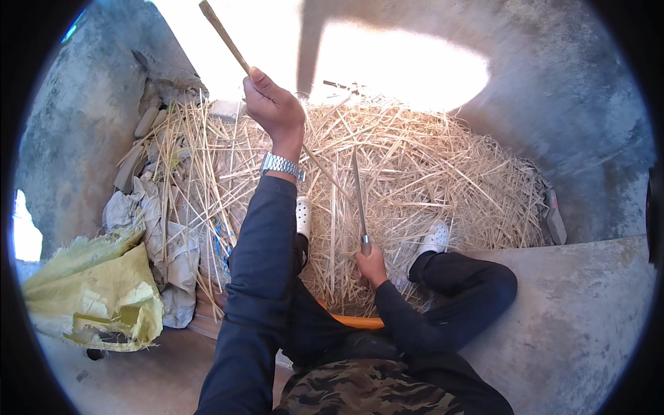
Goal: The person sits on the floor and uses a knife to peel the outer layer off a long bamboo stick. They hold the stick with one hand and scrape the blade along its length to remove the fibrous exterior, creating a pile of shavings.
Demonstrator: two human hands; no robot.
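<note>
My left hand [274, 109] is raised at the upper middle, closed round a long thin stick [225, 34]. The stick slants from the upper left, through my fist, and down to the right toward the knife blade; whether the two touch I cannot tell. In my right hand [372, 267], low and right of the middle, is the handle of a long narrow knife [358, 192]. Its blade points away from me, and a metal collar shows just above my fingers. Beneath both hands lies a wide heap of dry straw and split strips [415, 166].
Grey walls flank the heap left and right. At the left are a torn yellow sack [104, 287], a crumpled pale cloth [176, 277] and several bricks [131, 169]. My feet, in white clogs [434, 237], rest on the straw. Something orange [360, 321] shows under me.
</note>
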